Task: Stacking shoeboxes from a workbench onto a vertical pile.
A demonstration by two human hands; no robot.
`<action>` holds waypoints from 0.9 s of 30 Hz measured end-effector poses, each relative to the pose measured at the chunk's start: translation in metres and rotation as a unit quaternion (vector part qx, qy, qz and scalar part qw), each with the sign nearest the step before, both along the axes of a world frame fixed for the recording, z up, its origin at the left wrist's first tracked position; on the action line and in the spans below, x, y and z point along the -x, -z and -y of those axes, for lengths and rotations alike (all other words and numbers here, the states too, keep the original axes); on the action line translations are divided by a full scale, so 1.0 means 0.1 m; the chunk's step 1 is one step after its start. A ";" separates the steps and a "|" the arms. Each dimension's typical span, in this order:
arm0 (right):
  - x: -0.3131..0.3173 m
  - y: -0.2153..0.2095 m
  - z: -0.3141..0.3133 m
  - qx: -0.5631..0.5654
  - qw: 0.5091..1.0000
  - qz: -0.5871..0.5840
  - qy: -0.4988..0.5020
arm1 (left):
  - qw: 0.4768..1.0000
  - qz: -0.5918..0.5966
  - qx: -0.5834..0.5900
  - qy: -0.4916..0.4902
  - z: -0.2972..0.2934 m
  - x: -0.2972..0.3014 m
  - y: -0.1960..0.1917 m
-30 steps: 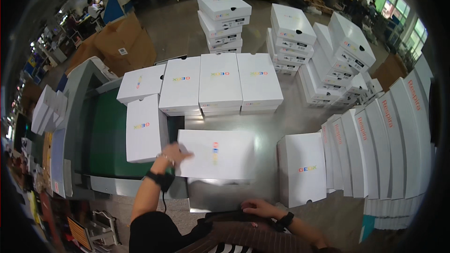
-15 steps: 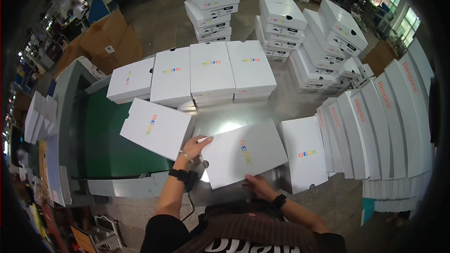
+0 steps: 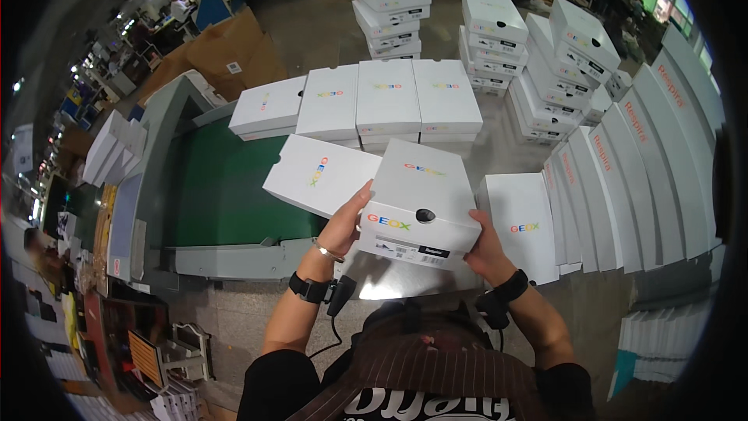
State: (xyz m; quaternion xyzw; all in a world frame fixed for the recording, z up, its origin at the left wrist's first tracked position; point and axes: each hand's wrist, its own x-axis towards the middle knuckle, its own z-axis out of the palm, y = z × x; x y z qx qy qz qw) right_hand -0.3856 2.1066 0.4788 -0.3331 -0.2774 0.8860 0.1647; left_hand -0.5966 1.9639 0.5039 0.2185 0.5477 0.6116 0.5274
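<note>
Boxes lie all about: on the green conveyor belt [image 3: 210,187] to the left rests a flat white box [image 3: 319,175], and just right of it the left hand [image 3: 343,226] and right hand [image 3: 483,245] each clasp one end of a white shoebox [image 3: 421,206] lifted clear of the table [image 3: 389,281]. Keeping both palms pressed flat on the ends and the box level should stop it slipping or knocking the white box [image 3: 520,226] lying to its right.
</note>
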 end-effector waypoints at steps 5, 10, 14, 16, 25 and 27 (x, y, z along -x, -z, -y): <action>-0.31 -0.32 0.00 -0.104 0.992 -0.062 0.019 | 0.993 0.033 -0.114 0.009 -0.03 -0.32 -0.20; -0.62 -1.09 -0.10 -0.365 0.917 -0.158 0.027 | 0.967 -0.037 -0.252 -0.030 -0.03 -0.70 -0.75; -1.08 -1.89 0.02 -0.582 0.775 -0.242 0.043 | 0.920 0.024 -0.381 -0.091 -0.11 -0.91 -1.18; -1.47 -2.32 0.12 -0.661 0.727 -0.164 0.088 | 0.885 0.043 -0.463 -0.013 -0.28 -0.99 -1.38; -2.57 -3.35 0.04 -0.768 0.562 -0.097 0.290 | 0.787 -0.034 -0.614 0.054 -1.05 -2.20 -2.99; -2.98 -3.52 -0.21 -0.764 0.564 -0.047 0.308 | 0.770 -0.063 -0.627 0.099 -1.19 -2.61 -3.27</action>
